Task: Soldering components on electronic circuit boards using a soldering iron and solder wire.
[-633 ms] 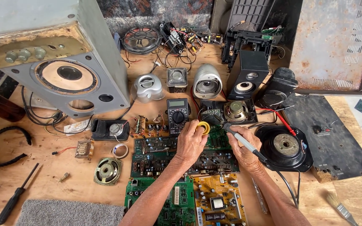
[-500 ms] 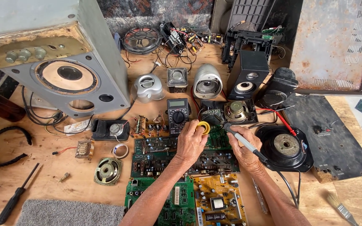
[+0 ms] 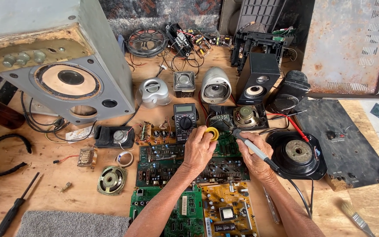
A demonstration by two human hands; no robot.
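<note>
Over the wooden bench (image 3: 58, 184), beside the big grey speaker cabinet (image 3: 66, 66), a white paper label (image 3: 79, 134) lay; the left hand (image 3: 198, 151) pinched a small yellow ring-shaped spool (image 3: 212, 133) above dark green circuit boards (image 3: 163, 160), while the right hand (image 3: 253, 159) gripped a grey-handled soldering iron (image 3: 253, 148).

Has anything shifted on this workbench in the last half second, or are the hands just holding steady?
Nothing has visibly changed. The left hand still holds the yellow ring-shaped reel over the dark green circuit board, and the right hand still grips the soldering iron, its tip pointing up toward the reel. The multimeter, the small speakers behind it and the big grey speaker cabinet lie as before.
</note>
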